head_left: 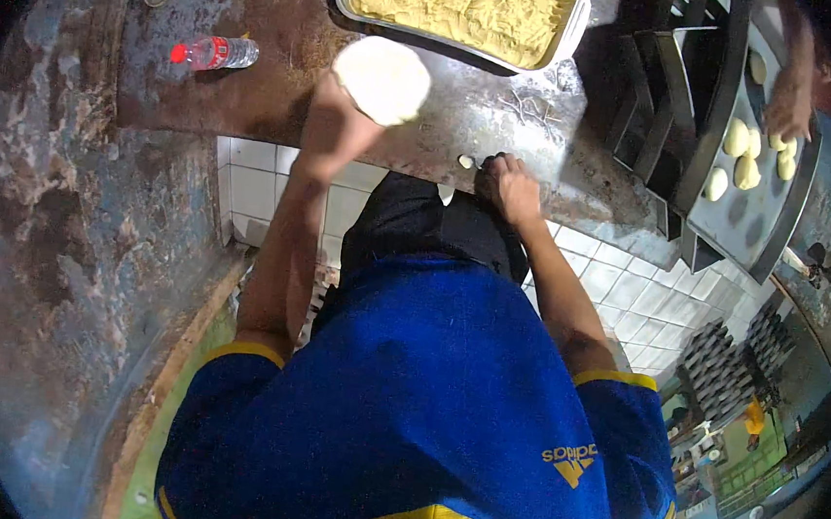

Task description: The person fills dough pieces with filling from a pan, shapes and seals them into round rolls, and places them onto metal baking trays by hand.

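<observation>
My left hand point(340, 129) is closed at the lower edge of a flat, round, pale dough disc point(383, 79), holding it up over the table. At the table's near edge my right hand point(514, 191) rests with its fingers curled round something dark that I cannot make out. Just left of those fingers lies a small pale scrap point(466, 161), probably dough. Beyond both hands stands a rectangular metal pan point(577, 23) filled with yellow mash point(455, 4), its surface rough.
A plastic bottle point(219, 53) with a red cap lies on its side at the left of the worn table point(282, 93). On the right, several dough balls point(749, 141) sit on a metal tray point(736, 221) upon stacked dark trays point(656, 113). Another person's hand point(790, 108) reaches over them.
</observation>
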